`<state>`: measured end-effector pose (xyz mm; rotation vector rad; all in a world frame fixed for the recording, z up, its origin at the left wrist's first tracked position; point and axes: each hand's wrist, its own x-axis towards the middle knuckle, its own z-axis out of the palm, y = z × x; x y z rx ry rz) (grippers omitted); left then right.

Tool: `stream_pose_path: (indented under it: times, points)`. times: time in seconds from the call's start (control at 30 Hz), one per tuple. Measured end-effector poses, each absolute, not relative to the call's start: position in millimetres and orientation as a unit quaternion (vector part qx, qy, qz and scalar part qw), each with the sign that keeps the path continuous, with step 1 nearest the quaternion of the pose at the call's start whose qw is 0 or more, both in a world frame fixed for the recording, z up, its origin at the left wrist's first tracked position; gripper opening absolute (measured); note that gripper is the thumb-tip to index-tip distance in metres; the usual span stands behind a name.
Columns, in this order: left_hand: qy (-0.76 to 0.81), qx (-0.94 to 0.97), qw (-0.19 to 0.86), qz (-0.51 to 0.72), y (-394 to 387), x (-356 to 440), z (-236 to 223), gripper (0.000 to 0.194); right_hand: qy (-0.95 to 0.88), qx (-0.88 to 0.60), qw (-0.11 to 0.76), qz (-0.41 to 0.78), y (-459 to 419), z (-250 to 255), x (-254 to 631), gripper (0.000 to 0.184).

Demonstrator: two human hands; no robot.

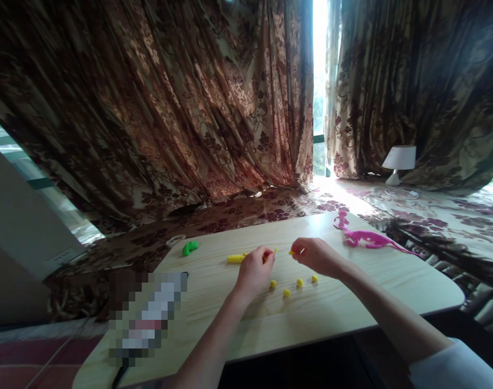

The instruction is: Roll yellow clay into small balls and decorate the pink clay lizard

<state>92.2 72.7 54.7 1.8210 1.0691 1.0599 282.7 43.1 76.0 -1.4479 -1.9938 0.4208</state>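
Observation:
Above the middle of the table (206, 302), my left hand (254, 270) is closed in a pinch, with a thin bit of yellow modelling clay (275, 250) showing at its fingertips. Facing it a short gap away, my right hand (317, 256) pinches another small yellow clay piece (291, 253) between thumb and finger. Several small yellow clay balls (286, 293) lie in a loose group on the tabletop, below and between my hands. Left of my left hand rests a larger yellow clay lump (235, 259), its right end partly behind the hand.
A green curved piece (190, 248) sits at the table's far left. Pink toy figures, a small one (340, 219) and a long-tailed one (367, 239), lie at the far right. A blurred-out object (153, 313) with a black cable occupies the left side. A white lamp (399, 159) stands behind.

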Motion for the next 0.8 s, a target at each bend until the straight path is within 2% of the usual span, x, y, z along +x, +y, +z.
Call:
stream_pose_path:
  times: [0.13,0.2,0.3,0.43,0.63,0.7,0.8]
  points:
    - [0.399,0.610,0.493,0.475,53.0,79.5,59.7,0.023,-0.714,-0.508,0.387,0.285,31.5,79.6,271.3,0.032]
    - [0.376,0.562,0.547,0.493,39.2,73.8,61.8,0.027,-0.684,-0.489,0.422,0.340,26.3,78.6,260.0,0.031]
    - [0.339,0.499,0.602,0.524,19.5,64.5,63.2,0.024,-0.629,-0.471,0.476,0.395,19.1,74.0,242.1,0.028]
    - [0.310,0.426,0.633,0.567,3.4,52.6,59.1,0.017,-0.557,-0.446,0.531,0.458,9.0,62.6,219.4,0.029]
    - [0.291,0.328,0.676,0.592,-4.0,42.9,47.1,0.028,-0.491,-0.376,0.566,0.545,-3.9,49.4,197.3,0.037]
    - [0.271,0.309,0.686,0.601,-6.2,43.0,45.6,0.022,-0.478,-0.370,0.578,0.549,-4.9,48.7,195.7,0.040]
    - [0.250,0.306,0.687,0.609,-10.2,45.3,44.7,0.015,-0.465,-0.383,0.595,0.531,-3.9,48.6,195.1,0.034]
